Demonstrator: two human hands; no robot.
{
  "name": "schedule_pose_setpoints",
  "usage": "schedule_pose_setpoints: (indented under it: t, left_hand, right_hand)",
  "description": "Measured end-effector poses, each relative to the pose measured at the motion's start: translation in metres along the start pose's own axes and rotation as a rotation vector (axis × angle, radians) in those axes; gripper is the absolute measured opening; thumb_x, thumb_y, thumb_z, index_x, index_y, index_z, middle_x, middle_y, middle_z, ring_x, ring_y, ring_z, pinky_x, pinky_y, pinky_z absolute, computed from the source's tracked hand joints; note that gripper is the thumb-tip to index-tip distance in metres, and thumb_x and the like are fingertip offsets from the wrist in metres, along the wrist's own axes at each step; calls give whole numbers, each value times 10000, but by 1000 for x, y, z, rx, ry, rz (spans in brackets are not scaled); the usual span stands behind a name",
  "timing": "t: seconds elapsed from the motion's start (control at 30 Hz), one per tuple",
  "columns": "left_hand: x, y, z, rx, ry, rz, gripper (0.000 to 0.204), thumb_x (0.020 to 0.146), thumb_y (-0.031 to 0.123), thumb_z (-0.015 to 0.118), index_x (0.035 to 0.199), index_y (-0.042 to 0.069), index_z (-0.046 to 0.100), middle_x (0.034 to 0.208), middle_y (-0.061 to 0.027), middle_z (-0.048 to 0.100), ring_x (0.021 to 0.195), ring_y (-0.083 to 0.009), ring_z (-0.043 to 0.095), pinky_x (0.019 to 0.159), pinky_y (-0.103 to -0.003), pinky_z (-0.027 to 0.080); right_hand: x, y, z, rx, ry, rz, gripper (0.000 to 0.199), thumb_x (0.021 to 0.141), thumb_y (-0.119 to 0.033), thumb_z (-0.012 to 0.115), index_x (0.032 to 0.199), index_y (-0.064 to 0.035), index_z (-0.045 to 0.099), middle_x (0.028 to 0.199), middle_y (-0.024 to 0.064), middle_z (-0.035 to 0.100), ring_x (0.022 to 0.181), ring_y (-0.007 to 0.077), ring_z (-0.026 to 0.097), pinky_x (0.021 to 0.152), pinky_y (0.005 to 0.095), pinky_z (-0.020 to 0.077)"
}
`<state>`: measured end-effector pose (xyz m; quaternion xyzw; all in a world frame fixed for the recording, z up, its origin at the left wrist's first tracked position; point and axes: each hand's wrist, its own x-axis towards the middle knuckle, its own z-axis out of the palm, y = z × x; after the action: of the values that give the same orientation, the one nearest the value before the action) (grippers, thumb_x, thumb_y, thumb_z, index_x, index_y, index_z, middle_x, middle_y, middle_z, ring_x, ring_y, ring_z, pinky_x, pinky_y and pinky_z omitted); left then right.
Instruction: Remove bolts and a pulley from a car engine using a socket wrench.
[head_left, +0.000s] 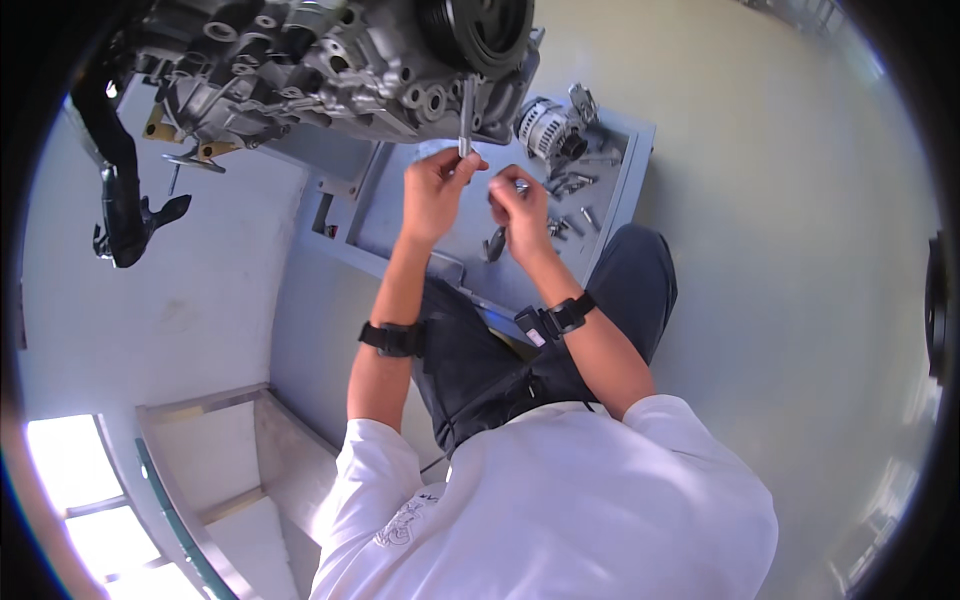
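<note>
Below the engine block, my left hand is closed with its fingertips around a slim metal socket extension. The bar stands upright against the engine's lower edge, below the black pulley. Just to the right, my right hand is curled around a ratchet wrench. Some bright metal shows at its fingers, and the dark handle sticks out below; the rest is hidden by the hand. The two hands are close together but apart.
Under my hands is a grey metal tray table with a raised rim. An alternator, a metal bracket and several loose bolts lie on its right side. A black hose-like part hangs at the left.
</note>
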<state>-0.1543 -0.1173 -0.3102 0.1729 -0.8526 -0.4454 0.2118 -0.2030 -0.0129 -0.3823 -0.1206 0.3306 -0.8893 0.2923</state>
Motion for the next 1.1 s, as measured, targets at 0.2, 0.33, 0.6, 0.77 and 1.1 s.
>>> schedule_pose_setpoints:
  t: [0.2, 0.33, 0.6, 0.77, 1.1]
  left_hand:
    - [13, 4, -20, 63, -206, 23, 187, 855, 149, 571, 819, -27, 625, 698, -21, 603, 655, -53, 496, 617, -213, 406]
    - [16, 12, -21, 125, -316, -15, 179, 874, 137, 548, 878, -26, 620, 773, -30, 626, 735, -72, 534, 699, -229, 429]
    - [13, 17, -29, 246, -334, -29, 215, 880, 144, 545, 948, -43, 627, 856, -49, 658, 758, -71, 515, 726, -232, 434]
    - [23, 16, -16, 261, -291, 19, 201, 866, 173, 572, 862, -6, 664, 764, -32, 639, 718, -74, 519, 686, -239, 437]
    - [18, 21, -17, 188, -280, -75, 207, 867, 144, 571, 918, -45, 638, 866, -49, 665, 774, -68, 536, 741, -229, 450]
  right_hand:
    - [-24, -39, -27, 699, 2, -250, 279, 738, -345, 421, 606, -121, 319, 443, 0, 283, 415, 98, 207, 454, 269, 202]
    - [-25, -69, -28, 778, -124, -486, 274, 717, -353, 429, 618, -120, 325, 442, -4, 288, 420, 101, 201, 458, 269, 203]
    - [-43, -71, -40, 844, -203, -621, 285, 727, -366, 441, 650, -115, 328, 445, 3, 317, 415, 94, 210, 456, 260, 202]
    - [-22, -33, -21, 926, -108, -550, 296, 737, -372, 445, 663, -108, 335, 444, 6, 307, 415, 96, 209, 452, 262, 195]
    - [-38, -56, -43, 995, -68, -797, 311, 736, -362, 468, 650, -101, 322, 442, -6, 308, 398, 93, 184, 427, 255, 174]
